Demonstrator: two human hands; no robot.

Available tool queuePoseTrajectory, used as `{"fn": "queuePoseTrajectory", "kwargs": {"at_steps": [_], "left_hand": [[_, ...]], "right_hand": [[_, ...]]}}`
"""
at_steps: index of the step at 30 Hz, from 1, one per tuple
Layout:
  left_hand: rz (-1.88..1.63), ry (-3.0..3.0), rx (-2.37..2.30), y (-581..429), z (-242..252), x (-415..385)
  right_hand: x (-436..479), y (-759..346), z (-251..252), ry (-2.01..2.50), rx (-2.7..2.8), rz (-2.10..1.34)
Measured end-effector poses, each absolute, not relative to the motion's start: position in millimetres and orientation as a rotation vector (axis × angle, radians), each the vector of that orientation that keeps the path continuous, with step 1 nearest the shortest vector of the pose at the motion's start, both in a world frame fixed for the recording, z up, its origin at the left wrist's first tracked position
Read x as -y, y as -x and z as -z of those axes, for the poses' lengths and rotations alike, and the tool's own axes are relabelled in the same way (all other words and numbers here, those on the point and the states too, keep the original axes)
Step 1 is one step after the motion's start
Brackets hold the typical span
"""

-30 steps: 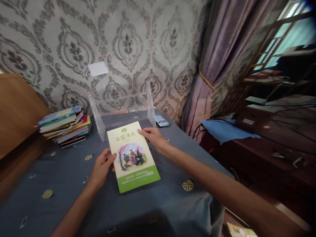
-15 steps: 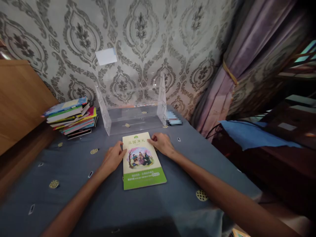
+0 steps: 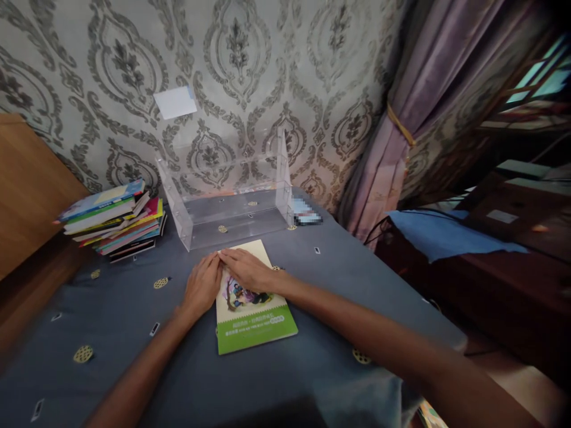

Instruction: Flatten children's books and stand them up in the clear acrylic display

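A cream book (image 3: 256, 330) with a green lower band and a painted scene lies flat on the cloth-covered table. My left hand (image 3: 204, 280) is at its upper left edge, fingers bent together around that edge. Across the upper cover stretches my right hand (image 3: 247, 268), palm down with fingers extended, hiding the title. The fingertips of both hands meet near the upper left corner. Just behind the book stands a clear acrylic rack (image 3: 187, 223) with nothing on its shelves.
A stack of books (image 3: 116, 217) sits at the left by a wooden panel (image 3: 35, 184). A blurred-out flat item (image 3: 306, 211) lies right of the rack. A white card (image 3: 175, 102) is at the patterned wall, and a tied purple curtain (image 3: 379, 178) hangs at right.
My right hand has moved left from the book's right edge across the cover to meet my left hand. The view has shifted slightly right.
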State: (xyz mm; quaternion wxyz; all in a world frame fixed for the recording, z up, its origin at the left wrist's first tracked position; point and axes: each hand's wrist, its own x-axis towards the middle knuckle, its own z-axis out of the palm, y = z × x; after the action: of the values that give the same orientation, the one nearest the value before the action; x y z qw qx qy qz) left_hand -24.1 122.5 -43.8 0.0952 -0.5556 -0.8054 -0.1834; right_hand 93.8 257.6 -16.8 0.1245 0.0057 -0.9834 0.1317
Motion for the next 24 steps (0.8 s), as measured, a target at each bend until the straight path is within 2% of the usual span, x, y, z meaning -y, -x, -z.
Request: {"fn": "queuePoseTrajectory", "kwargs": {"at_steps": [10, 24], "left_hand": [[0.663, 1.692, 2.300, 26.7, 46.0, -121.9], [0.561, 1.645, 2.302, 30.2, 52.0, -120.0]], "right_hand": [[-257.2, -83.7, 30.2, 0.001, 2.861, -0.370], [-283.2, -115.0, 29.4, 0.135, 2.855, -0.374]]}}
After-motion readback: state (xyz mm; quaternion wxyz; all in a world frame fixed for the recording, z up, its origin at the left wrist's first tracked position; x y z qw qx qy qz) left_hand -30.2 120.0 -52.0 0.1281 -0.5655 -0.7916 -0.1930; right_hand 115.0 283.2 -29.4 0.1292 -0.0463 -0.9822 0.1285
